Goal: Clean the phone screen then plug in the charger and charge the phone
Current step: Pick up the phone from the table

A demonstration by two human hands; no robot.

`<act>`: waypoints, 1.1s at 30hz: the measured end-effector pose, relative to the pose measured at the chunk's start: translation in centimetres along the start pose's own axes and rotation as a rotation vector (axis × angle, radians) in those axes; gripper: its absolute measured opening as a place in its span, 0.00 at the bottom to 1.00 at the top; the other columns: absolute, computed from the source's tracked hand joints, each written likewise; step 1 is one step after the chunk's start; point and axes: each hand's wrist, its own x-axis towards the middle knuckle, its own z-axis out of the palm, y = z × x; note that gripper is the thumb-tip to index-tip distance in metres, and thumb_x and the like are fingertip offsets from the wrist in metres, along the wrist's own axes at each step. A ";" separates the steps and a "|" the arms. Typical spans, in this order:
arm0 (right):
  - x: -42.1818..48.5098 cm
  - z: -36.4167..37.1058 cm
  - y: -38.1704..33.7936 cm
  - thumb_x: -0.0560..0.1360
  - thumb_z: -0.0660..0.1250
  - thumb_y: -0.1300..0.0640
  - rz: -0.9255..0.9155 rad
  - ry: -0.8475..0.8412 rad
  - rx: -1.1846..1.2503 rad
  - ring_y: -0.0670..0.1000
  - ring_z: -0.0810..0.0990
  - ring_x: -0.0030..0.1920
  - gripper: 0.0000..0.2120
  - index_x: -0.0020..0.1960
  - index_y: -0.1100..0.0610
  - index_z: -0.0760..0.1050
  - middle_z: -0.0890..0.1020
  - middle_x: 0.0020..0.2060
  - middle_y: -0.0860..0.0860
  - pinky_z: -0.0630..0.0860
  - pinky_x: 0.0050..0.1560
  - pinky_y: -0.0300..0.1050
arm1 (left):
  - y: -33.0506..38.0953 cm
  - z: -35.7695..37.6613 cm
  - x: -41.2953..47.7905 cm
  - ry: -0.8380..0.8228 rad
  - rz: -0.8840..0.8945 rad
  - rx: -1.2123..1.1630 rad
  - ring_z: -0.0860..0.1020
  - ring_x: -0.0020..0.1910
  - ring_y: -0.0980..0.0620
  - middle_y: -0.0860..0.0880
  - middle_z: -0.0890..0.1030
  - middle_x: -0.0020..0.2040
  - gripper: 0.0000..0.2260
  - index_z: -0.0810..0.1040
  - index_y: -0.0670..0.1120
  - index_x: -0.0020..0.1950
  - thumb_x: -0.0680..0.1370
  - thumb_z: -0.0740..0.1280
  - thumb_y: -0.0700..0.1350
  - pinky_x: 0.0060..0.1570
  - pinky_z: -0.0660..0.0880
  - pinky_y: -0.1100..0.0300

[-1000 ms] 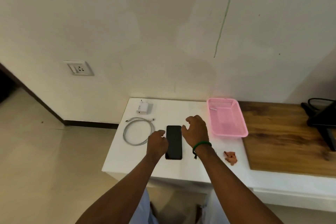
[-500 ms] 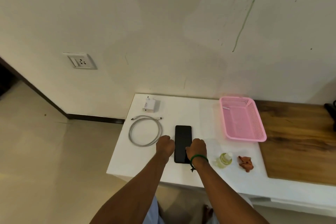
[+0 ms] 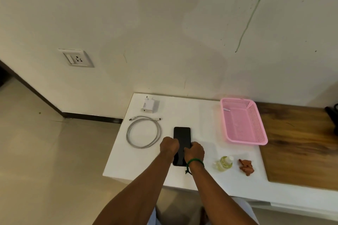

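Left hand (image 3: 169, 145): clenched at the left long edge of the phone (image 3: 182, 133), knuckles up. It looks like a grip on that side.
Right hand (image 3: 195, 150): fingers curled over the phone's right long edge, grasping it, with a green band at the wrist.
Phone: flat on the white worktop (image 3: 201, 115) between the two hands, with the dark screen up and its far end poking out beyond the knuckles.
Cleaning kit: a small bottle (image 3: 225, 163) and a crumpled reddish cloth (image 3: 246, 167) sit to the right of the right hand. Neither is in hand.
Cable (image 3: 144, 132): coiled just left of the left hand, both ends loose.
Charger (image 3: 150, 105): lying beyond the left hand near the wall, joined to nothing.
Wall socket (image 3: 77, 58): well up and left of both hands, nothing plugged in.
Pink basket (image 3: 263, 141): beyond and right of the right hand.
Progress: early going, I'd say. Nothing shows the screen being wiped yet.
To come: wipe the screen, put the charger in the socket, run the cable to the phone.
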 end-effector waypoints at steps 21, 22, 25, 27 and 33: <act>-4.2 -6.4 -3.3 0.76 0.64 0.56 -0.234 0.141 0.561 0.55 0.80 0.47 0.08 0.50 0.58 0.79 0.81 0.48 0.56 0.79 0.49 0.50 | 3.3 -2.7 -6.4 -0.364 0.272 -0.560 0.83 0.50 0.45 0.44 0.84 0.51 0.22 0.80 0.46 0.57 0.82 0.51 0.58 0.50 0.80 0.51; -4.5 -6.7 -3.6 0.75 0.64 0.56 -0.248 0.136 0.574 0.55 0.80 0.45 0.06 0.46 0.55 0.80 0.82 0.46 0.55 0.80 0.48 0.52 | 3.5 -3.0 -6.8 -0.400 0.262 -0.579 0.82 0.54 0.43 0.42 0.84 0.54 0.24 0.80 0.46 0.59 0.82 0.51 0.59 0.56 0.78 0.48; -5.3 -7.3 -3.9 0.75 0.64 0.57 -0.296 0.133 0.593 0.53 0.81 0.41 0.13 0.34 0.46 0.76 0.81 0.36 0.44 0.81 0.45 0.53 | 3.8 -3.8 -7.2 -0.442 0.245 -0.611 0.81 0.57 0.42 0.41 0.83 0.56 0.26 0.79 0.46 0.61 0.81 0.50 0.62 0.60 0.76 0.46; -6.7 -8.1 -4.0 0.75 0.64 0.57 -0.326 0.126 0.612 0.52 0.81 0.41 0.15 0.32 0.44 0.76 0.81 0.35 0.41 0.81 0.45 0.52 | 3.7 -4.1 -8.2 -0.514 0.225 -0.646 0.83 0.52 0.44 0.42 0.84 0.54 0.29 0.81 0.46 0.58 0.80 0.49 0.64 0.53 0.79 0.50; -9.6 -9.6 -3.4 0.76 0.63 0.60 -0.361 0.085 0.652 0.49 0.82 0.42 0.11 0.43 0.45 0.80 0.81 0.39 0.40 0.81 0.46 0.50 | 2.4 -4.4 -10.0 -0.695 0.138 -0.818 0.82 0.53 0.42 0.40 0.82 0.58 0.34 0.84 0.45 0.56 0.80 0.46 0.66 0.58 0.76 0.46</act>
